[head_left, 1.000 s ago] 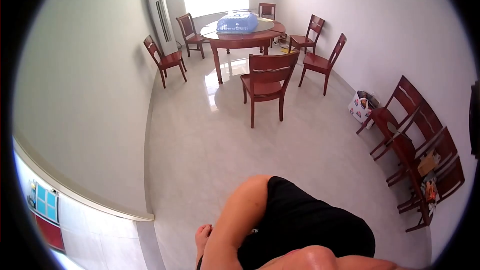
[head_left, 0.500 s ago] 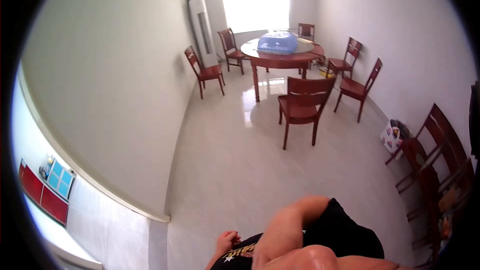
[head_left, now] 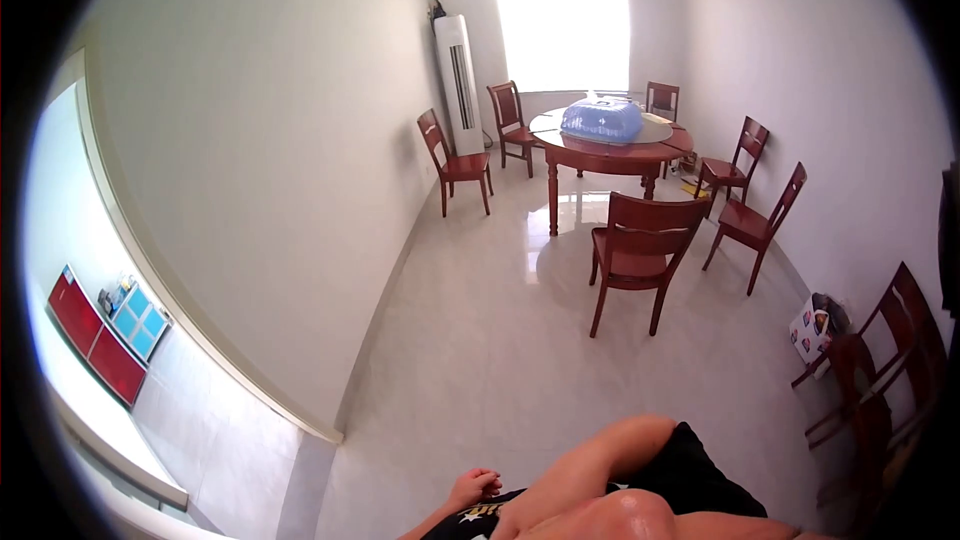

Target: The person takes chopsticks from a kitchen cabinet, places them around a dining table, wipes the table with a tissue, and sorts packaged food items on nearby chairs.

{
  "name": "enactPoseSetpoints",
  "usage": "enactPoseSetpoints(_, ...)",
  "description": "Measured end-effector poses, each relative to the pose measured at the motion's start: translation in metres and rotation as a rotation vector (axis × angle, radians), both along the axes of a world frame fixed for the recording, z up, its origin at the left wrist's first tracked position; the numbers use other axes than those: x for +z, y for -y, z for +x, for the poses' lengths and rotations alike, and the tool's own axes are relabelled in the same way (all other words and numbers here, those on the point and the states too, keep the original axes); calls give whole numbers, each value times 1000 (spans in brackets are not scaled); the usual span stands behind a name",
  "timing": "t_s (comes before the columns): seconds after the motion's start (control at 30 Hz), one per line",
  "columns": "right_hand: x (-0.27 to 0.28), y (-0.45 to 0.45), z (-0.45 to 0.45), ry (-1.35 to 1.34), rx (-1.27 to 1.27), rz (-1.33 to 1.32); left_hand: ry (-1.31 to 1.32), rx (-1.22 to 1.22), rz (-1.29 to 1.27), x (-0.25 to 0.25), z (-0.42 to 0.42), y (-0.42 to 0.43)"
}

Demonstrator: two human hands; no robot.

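Low in the view, my left hand (head_left: pixel 474 487) hangs beside the black printed shirt (head_left: pixel 478 516), fingers curled in loosely and no object visible in them. A bare right arm (head_left: pixel 590 465) bends across my front, coming out of a black sleeve (head_left: pixel 700 475). Its hand end (head_left: pixel 520 518) lies against the shirt at the bottom edge, where the fingers cannot be made out. Neither hand touches any furniture.
Ahead stands a round wooden table (head_left: pixel 615 153) with a blue mesh food cover (head_left: pixel 602 122). A red-brown chair (head_left: pixel 645 265) is nearest, with several others around. Stacked chairs (head_left: pixel 870 380) and a printed bag (head_left: pixel 812 328) line the right wall. A doorway (head_left: pixel 240 380) opens left.
The view has turned slightly left and upward, so the furniture sits farther right and lower. My right arm has dropped a little in the frame; the left hand stays by the shirt.
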State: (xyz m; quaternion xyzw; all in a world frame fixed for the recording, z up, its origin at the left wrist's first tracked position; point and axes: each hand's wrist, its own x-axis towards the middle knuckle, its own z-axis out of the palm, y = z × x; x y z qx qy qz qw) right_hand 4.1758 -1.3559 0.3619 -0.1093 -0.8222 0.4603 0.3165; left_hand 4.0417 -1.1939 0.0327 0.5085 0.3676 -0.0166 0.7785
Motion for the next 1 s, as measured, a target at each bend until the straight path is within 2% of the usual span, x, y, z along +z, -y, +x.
enactPoseSetpoints(0.3,-21,3,35,-8,36,-30,-22,4,-151,-15,19,14)
enactPoseSetpoints(0.37,-23,-2,43,-7,32,-35,-50,-69,-62,-14,25,13)
enactPoseSetpoints(0.5,-34,-21,54,6,-12,-35,-72,-84,-64,-6,31,4)
enactPoseSetpoints(0.57,-43,-37,58,18,-60,-55,-76,-153,164,2,33,-2)
enactPoseSetpoints(0.63,-59,-62,61,-29,-160,-93,-72,-135,85,-7,36,-14)
enactPoseSetpoints(0.7,-83,-102,75,-200,-284,-130,-52,-99,-49,-20,44,-41)
enactPoseSetpoints(0.77,-122,-137,93,-267,-517,-439,-25,-63,-190,-32,52,-67)
enactPoseSetpoints(0.8,-138,-156,102,-260,-519,-441,-9,-46,-261,-35,58,-82)
enactPoseSetpoints(0.87,-168,-195,118,-123,-772,-663,23,-32,-256,-33,74,-114)
enactPoseSetpoints(0.9,-189,-212,128,-118,-779,-666,45,-19,-248,-29,82,-130)
enactPoseSetpoints(0.97,-230,-239,146,49,-889,-874,76,1,-251,-14,98,-166)
enactPoseSetpoints(1.0,-245,-247,153,40,-940,-965,101,28,-244,-4,106,-185)
